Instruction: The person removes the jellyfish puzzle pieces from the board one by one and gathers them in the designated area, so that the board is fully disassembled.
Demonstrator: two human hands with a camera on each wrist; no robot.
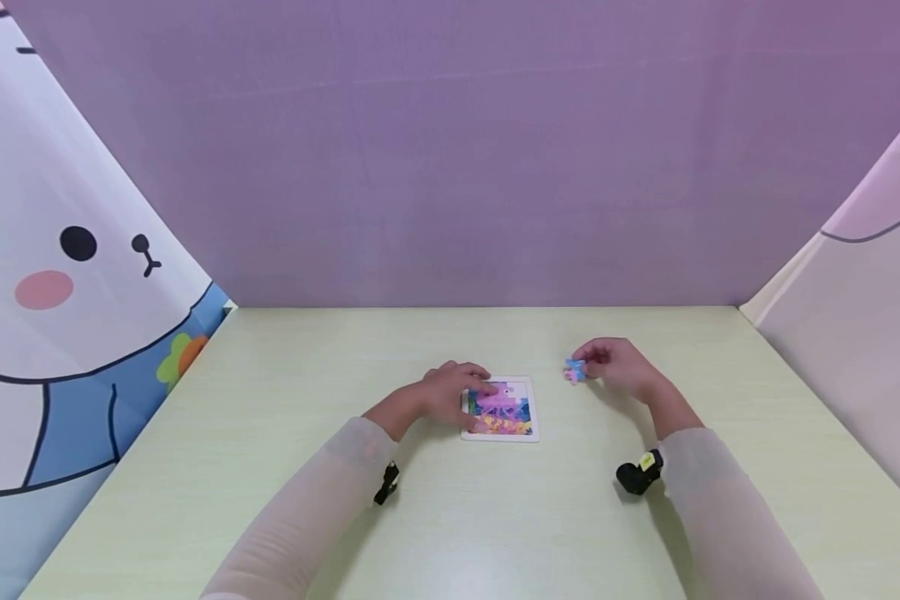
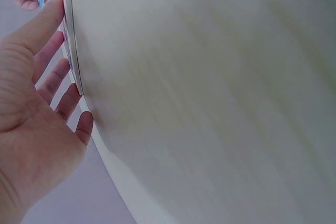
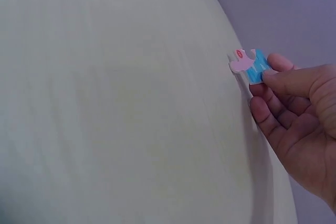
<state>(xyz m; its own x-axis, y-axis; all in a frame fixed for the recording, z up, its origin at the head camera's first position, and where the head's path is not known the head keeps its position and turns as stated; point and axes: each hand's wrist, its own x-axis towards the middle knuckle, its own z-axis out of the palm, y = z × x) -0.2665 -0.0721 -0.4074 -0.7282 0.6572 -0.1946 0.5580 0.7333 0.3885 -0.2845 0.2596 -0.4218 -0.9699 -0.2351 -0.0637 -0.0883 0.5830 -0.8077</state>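
The lower-centre jigsaw puzzle [image 1: 504, 410] looks mostly filled (its top seems gapped). The left hand [image 1: 450, 394] splays ungripping fingers there; the right hand [image 1: 621, 365] has fingers pinching a jigsaw piece [image 1: 573, 372].

The puzzle piece [image 3: 251, 67] is showing pink and bright blue, with a small red mark. The puzzle board [image 1: 536, 417] is carrying a white border around a picture [image 1: 506, 412] that is mixing pink, purple, deep blue and, along the bottom, yellow-orange. The tabletop [image 1: 495, 517] is showing pale cream with faint streaks; the back wall [image 1: 480, 167] is showing soft purple. The left cloth [image 1: 45, 150] is displaying a white, black-outlined cartoon animal [image 1: 97, 325] with a pink cheek and blue clothing. Both sleeves [image 1: 307, 500] are appearing pale beige.
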